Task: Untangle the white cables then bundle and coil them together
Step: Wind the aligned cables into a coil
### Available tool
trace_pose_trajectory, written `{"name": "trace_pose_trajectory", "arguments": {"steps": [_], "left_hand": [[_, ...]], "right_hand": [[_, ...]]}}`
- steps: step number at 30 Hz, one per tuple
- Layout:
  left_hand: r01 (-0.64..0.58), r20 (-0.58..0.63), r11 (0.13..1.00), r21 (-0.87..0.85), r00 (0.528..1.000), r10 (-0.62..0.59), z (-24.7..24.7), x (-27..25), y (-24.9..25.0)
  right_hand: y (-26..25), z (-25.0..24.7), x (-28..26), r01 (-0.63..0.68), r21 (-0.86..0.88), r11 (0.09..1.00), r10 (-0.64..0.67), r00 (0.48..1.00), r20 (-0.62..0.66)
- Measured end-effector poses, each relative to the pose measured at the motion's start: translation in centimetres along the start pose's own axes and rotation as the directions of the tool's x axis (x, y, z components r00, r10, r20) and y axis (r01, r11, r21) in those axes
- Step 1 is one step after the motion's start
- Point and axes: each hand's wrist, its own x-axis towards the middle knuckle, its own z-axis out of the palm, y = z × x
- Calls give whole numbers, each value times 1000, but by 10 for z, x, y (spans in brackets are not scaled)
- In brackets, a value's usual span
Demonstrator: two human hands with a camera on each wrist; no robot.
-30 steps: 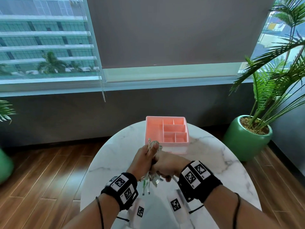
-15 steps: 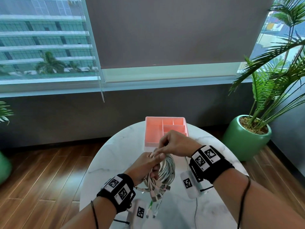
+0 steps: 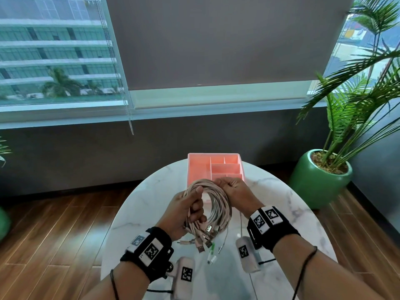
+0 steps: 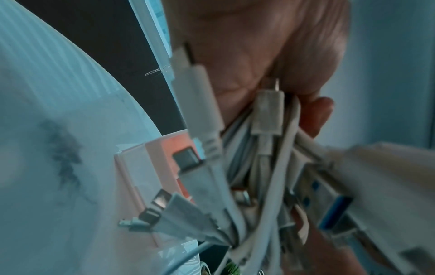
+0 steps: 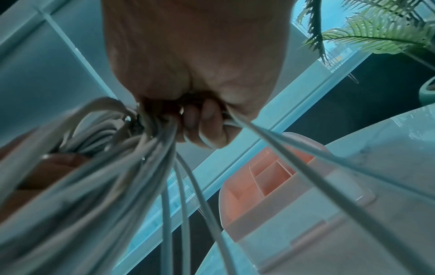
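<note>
A bundle of white cables [image 3: 217,204] forms a round coil in the air above the marble table [image 3: 134,215]. My left hand [image 3: 190,210] grips the coil's left side, thumb laid over the strands. Below that fist the plug ends [image 3: 204,236] hang in a bunch; the left wrist view shows these connectors [image 4: 266,115] pressed against the palm. My right hand [image 3: 232,187] holds the top right of the coil in curled fingers. In the right wrist view those fingers [image 5: 207,122] close round the cable strands [image 5: 150,158]. A loose cable tail [image 3: 224,240] drops to the table.
A pink divided organiser tray [image 3: 197,169] stands at the table's far edge, just behind the hands. A potted palm in a green pot [image 3: 318,180] is on the floor at the right. Wooden floor surrounds the table, with a dark wall and window ahead.
The hands were together low over the table. The right hand swept up and round with the cables, and a full round loop now stands between the hands, held higher.
</note>
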Motion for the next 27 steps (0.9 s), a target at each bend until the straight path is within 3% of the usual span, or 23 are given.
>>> {"name": "trace_pose_trajectory", "arguments": {"steps": [6, 11, 17, 21, 27], "left_hand": [[-109, -179, 994, 4, 978, 108, -2, 5, 19], [-218, -248, 976, -18, 946, 207, 2, 9, 26], [-308, -335, 951, -16, 898, 286, 9, 11, 25], [-362, -437, 932, 24, 835, 335, 11, 14, 25], [-445, -553, 889, 113, 715, 428, 10, 19, 25]], "right_hand": [[9, -6, -3, 4, -39, 999, -4, 1000, -9], [26, 7, -5, -93, 80, 992, 97, 994, -44], [51, 32, -8, -47, 4, 999, 47, 994, -101], [67, 52, -19, -49, -53, 997, 44, 995, -86], [66, 72, -35, -26, -351, 936, 38, 999, 29]]}}
